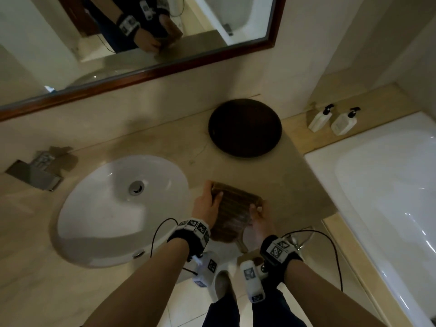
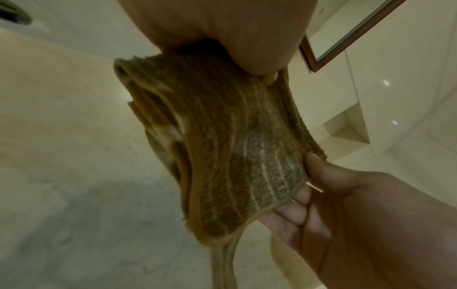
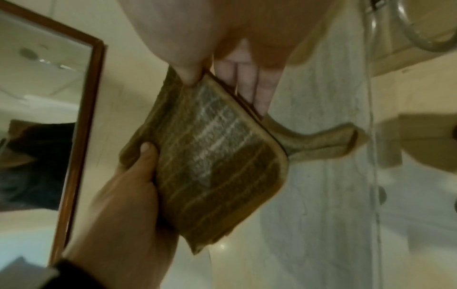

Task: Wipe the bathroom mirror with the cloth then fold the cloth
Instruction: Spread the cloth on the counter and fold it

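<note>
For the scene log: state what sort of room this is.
A bathroom, probably in a hotel: an oval white sink set in a stone counter, a wood-framed wall mirror above it, and a white bathtub alongside with two pump bottles.

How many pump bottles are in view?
2. Both stand side by side on the ledge at the bath's far end: the left bottle nearer the wall, the right bottle beside it. None seen elsewhere.

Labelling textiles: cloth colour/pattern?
The cloth is brown with thin pale stripes, lighter tan edging; left wrist view shows it best.
</note>
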`<move>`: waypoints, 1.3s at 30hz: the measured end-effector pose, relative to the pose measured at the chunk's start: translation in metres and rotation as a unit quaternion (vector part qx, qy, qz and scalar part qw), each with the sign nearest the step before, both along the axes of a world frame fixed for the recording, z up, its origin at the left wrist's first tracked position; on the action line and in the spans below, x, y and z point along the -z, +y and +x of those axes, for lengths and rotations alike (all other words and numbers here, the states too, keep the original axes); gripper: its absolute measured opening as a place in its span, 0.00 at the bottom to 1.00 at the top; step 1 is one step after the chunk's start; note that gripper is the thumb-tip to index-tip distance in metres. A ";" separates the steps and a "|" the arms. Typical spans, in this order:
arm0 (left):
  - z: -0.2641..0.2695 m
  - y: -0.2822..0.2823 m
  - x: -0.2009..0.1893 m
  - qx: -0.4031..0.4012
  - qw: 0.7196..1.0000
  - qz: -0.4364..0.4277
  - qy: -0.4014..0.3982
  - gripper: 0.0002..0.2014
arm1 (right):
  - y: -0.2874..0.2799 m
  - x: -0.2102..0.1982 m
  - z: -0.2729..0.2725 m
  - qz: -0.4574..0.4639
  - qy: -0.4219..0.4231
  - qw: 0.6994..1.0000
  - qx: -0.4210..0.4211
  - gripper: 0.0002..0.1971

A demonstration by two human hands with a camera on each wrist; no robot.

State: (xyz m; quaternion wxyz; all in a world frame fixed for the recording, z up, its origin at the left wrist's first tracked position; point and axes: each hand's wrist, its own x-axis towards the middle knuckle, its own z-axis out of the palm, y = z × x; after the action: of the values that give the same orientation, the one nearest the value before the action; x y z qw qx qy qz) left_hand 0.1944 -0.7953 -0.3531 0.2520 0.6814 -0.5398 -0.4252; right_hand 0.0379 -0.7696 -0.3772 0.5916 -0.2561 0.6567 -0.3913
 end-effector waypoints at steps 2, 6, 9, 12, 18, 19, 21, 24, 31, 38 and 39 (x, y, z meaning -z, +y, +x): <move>-0.004 -0.001 -0.004 -0.016 1.000 -0.011 0.009 0.08 | -0.002 -0.011 0.002 -0.042 0.087 0.995 0.010 0.04; -0.018 -0.016 -0.015 -0.032 0.999 -0.028 0.009 0.10 | -0.018 -0.033 -0.005 -0.102 0.182 0.978 0.006 0.07; -0.035 -0.037 -0.017 -0.053 0.998 -0.042 -0.002 0.09 | -0.045 -0.033 -0.019 -0.126 0.196 0.973 0.002 0.07; -0.054 -0.062 -0.019 -0.077 0.995 -0.053 0.034 0.07 | -0.077 -0.033 -0.036 -0.143 0.213 0.966 -0.010 0.07; -0.082 -0.110 -0.022 -0.106 0.991 -0.082 0.008 0.09 | -0.142 -0.032 -0.074 -0.144 0.254 0.953 -0.083 0.06; -0.085 -0.118 -0.020 -0.112 0.991 -0.076 0.002 0.09 | -0.152 -0.030 -0.080 -0.139 0.253 0.953 -0.094 0.06; -0.093 -0.133 -0.016 -0.127 0.990 -0.065 -0.001 0.08 | -0.175 -0.025 -0.090 -0.137 0.251 0.951 -0.117 0.09; -0.106 -0.151 -0.010 -0.155 0.987 -0.042 -0.004 0.07 | -0.205 -0.020 -0.101 -0.151 0.246 0.945 -0.154 0.09; -0.118 -0.183 0.003 -0.226 0.973 -0.021 -0.028 0.06 | -0.252 -0.014 -0.108 -0.183 0.288 0.916 -0.212 0.07; -0.101 -0.217 0.016 -0.229 0.972 -0.012 -0.056 0.06 | -0.281 -0.002 -0.092 -0.135 0.337 0.896 -0.255 0.15; -0.097 -0.221 0.018 -0.233 0.971 -0.005 -0.056 0.08 | -0.286 -0.002 -0.089 -0.136 0.336 0.896 -0.255 0.16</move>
State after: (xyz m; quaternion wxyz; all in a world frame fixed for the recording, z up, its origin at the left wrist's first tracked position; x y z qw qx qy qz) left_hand 0.0971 -1.0162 -0.3714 0.3168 0.8097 -0.3818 -0.3135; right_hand -0.0514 -1.0552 -0.3756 0.3749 -0.6091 0.6687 -0.2030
